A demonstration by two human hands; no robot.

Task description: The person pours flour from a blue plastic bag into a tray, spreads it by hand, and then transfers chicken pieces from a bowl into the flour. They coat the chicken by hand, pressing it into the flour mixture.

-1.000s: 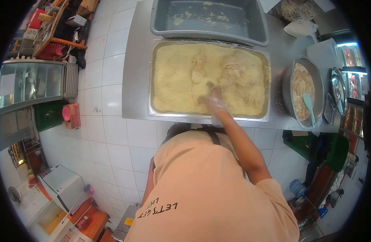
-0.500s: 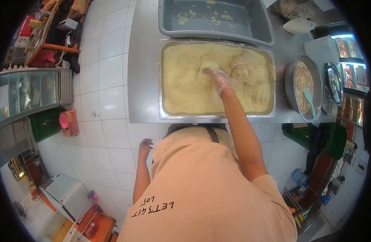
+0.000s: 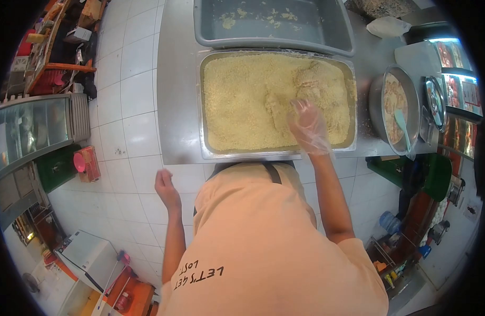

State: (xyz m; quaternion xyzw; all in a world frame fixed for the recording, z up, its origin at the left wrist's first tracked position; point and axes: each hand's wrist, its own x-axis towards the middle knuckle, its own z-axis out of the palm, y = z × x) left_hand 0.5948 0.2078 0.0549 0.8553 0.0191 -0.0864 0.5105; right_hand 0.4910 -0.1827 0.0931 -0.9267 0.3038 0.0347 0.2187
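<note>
A metal tray [image 3: 204, 126] full of pale yellow crumbs [image 3: 237, 100] sits at the counter's near edge. My right hand [image 3: 308, 126], in a see-through plastic glove, is over its right half with the fingers curled in; whatever they may hold is hidden. Just left of the fingertips lies a crumb-coated lump [image 3: 277, 108], and beyond them is a larger lumpy piece [image 3: 308, 79], partly coated. My left hand [image 3: 167, 189], bare, hangs beside my body away from the counter. Its fingers are folded together and nothing shows in them.
Behind the tray stands a grey plastic tub [image 3: 200, 39] with crumb clumps on its floor. To the right, a steel bowl [image 3: 376, 105] contains pale wet pieces and a light-green spatula [image 3: 401, 124]. A metal lid [image 3: 436, 102] and a white bag [image 3: 388, 27] are nearby.
My right hand has drawn back toward me and slightly right, out of the crumbs. The left hand has moved left and its fingers have folded in.
</note>
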